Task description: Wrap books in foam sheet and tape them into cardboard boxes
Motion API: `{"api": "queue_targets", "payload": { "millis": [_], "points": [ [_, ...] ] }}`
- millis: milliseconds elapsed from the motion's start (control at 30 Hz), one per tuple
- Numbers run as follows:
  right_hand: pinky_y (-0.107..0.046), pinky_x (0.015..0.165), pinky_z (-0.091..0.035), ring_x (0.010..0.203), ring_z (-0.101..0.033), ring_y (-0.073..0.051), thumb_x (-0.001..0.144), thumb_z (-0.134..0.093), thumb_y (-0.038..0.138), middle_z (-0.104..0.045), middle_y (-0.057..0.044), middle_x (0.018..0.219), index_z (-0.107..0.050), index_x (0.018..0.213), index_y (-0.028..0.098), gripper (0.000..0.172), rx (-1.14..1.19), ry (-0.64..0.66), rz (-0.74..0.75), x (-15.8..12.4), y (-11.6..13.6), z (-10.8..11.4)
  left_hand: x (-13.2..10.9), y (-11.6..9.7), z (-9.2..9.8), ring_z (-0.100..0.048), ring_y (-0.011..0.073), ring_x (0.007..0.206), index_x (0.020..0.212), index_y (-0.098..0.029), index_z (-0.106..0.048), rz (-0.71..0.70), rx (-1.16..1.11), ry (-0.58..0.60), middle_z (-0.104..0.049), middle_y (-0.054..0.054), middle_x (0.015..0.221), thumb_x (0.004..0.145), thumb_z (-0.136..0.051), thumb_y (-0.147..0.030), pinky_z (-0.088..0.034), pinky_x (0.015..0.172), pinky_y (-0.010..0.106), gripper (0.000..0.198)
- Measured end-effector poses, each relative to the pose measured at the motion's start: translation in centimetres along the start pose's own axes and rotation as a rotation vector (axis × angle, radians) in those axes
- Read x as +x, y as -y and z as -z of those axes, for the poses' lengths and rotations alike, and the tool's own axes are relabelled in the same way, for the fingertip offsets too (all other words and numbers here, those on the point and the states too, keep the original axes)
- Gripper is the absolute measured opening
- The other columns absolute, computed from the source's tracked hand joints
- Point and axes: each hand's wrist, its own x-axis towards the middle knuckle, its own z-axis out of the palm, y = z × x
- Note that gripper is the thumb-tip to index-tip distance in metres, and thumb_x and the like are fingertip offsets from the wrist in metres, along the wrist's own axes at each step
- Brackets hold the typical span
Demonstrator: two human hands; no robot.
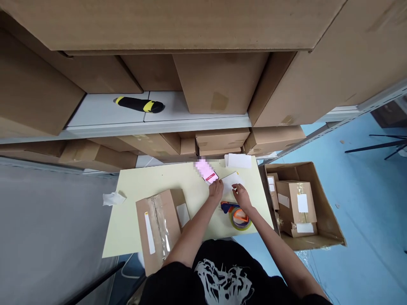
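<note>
A white paper label [231, 179] with a small yellow mark at its upper corner lies between my hands on the pale yellow table [127, 228]. My left hand [216, 190] is closed at the label's left edge, just below a phone [208, 173] with a lit pink screen, partly blurred out. Over the label's right side, my right hand [241, 197] has its fingers curled in a pinch on the paper. Beside my right wrist sits a tape dispenser [240, 216], blue and orange with a yellowish roll. A stack of white labels [239, 160] rests at the table's back edge.
A taped cardboard box [160, 224] stands at the table's left, near a crumpled white paper [113, 198]. On the right, an open carton [327, 212] holds smaller labelled boxes. Shelves ahead carry cardboard boxes [219, 80] and a black-and-yellow object [139, 104].
</note>
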Motion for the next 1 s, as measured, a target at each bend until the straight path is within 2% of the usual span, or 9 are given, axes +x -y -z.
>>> {"api": "queue_targets", "payload": {
  "millis": [233, 433, 500, 600, 667, 833, 1000],
  "points": [
    [-0.03, 0.074, -0.052, 0.083, -0.063, -0.018, 0.082, -0.042, 0.008, -0.064, -0.008, 0.097, -0.062, 0.104, 0.017, 0.03, -0.071, 0.039, 0.068, 0.0, 0.2, -0.4, -0.6, -0.2, -1.9, -0.059, 0.0194, 0.098, 0.117, -0.014, -0.054, -0.014, -0.02, 0.016, -0.058, 0.009, 0.115, 0.089, -0.055, -0.033, -0.052, 0.082, 0.04, 0.034],
    [-0.036, 0.096, -0.045, 0.111, -0.053, -0.023, 0.081, -0.046, 0.007, -0.061, -0.013, 0.117, -0.06, 0.117, 0.015, 0.039, -0.192, 0.107, 0.124, 1.2, 0.8, -0.4, -3.1, 0.7, -3.7, -0.059, 0.0203, 0.1, 0.119, -0.015, -0.053, -0.077, -0.071, -0.004, -0.057, 0.009, 0.117, 0.089, -0.055, -0.032, -0.052, 0.083, 0.041, 0.035],
    [-0.037, 0.1, -0.042, 0.117, -0.05, -0.024, 0.081, -0.048, 0.006, -0.058, -0.012, 0.125, -0.059, 0.12, 0.016, 0.042, -0.23, 0.139, 0.137, 1.5, 0.9, -0.5, -3.8, 1.2, -3.9, -0.057, 0.0206, 0.103, 0.121, -0.015, -0.052, -0.092, -0.101, -0.018, -0.057, 0.009, 0.117, 0.089, -0.053, -0.026, -0.05, 0.086, 0.041, 0.033],
    [-0.038, 0.103, -0.038, 0.121, -0.048, -0.025, 0.08, -0.051, 0.007, -0.052, -0.014, 0.134, -0.058, 0.122, 0.015, 0.044, -0.28, 0.188, 0.138, 1.6, 0.8, -0.8, -4.1, 2.0, -3.6, -0.051, 0.0222, 0.113, 0.122, -0.015, -0.05, -0.072, -0.157, -0.067, -0.054, 0.012, 0.121, 0.089, -0.046, -0.013, -0.046, 0.092, 0.038, 0.033],
    [-0.038, 0.104, -0.037, 0.123, -0.047, -0.025, 0.08, -0.053, 0.007, -0.048, -0.015, 0.138, -0.057, 0.124, 0.014, 0.045, -0.304, 0.213, 0.134, 1.3, 0.6, -0.9, -3.9, 2.4, -3.3, -0.048, 0.0236, 0.118, 0.122, -0.014, -0.048, -0.015, -0.202, -0.095, -0.05, 0.014, 0.125, 0.088, -0.044, -0.011, -0.045, 0.093, 0.036, 0.035],
    [-0.037, 0.106, -0.035, 0.126, -0.045, -0.025, 0.079, -0.055, 0.007, -0.046, -0.017, 0.14, -0.056, 0.125, 0.011, 0.046, -0.3, 0.226, 0.127, 0.7, 0.5, -0.9, -2.7, 2.4, -2.4, -0.054, 0.024, 0.112, 0.125, -0.015, -0.044, 0.122, -0.35, -0.069, -0.052, 0.015, 0.125, 0.086, -0.052, -0.019, -0.049, 0.086, 0.034, 0.04],
    [-0.041, 0.099, -0.043, 0.118, -0.051, -0.026, 0.08, -0.055, 0.01, -0.055, -0.016, 0.129, -0.058, 0.122, 0.017, 0.043, -0.179, 0.156, 0.106, 0.2, 1.1, -0.6, -2.1, 2.2, -1.3, -0.061, 0.0175, 0.092, 0.109, -0.014, -0.057, 0.131, -0.526, 0.012, -0.062, 0.008, 0.106, 0.091, -0.05, -0.033, -0.052, 0.08, 0.036, 0.027]
  ]
}}
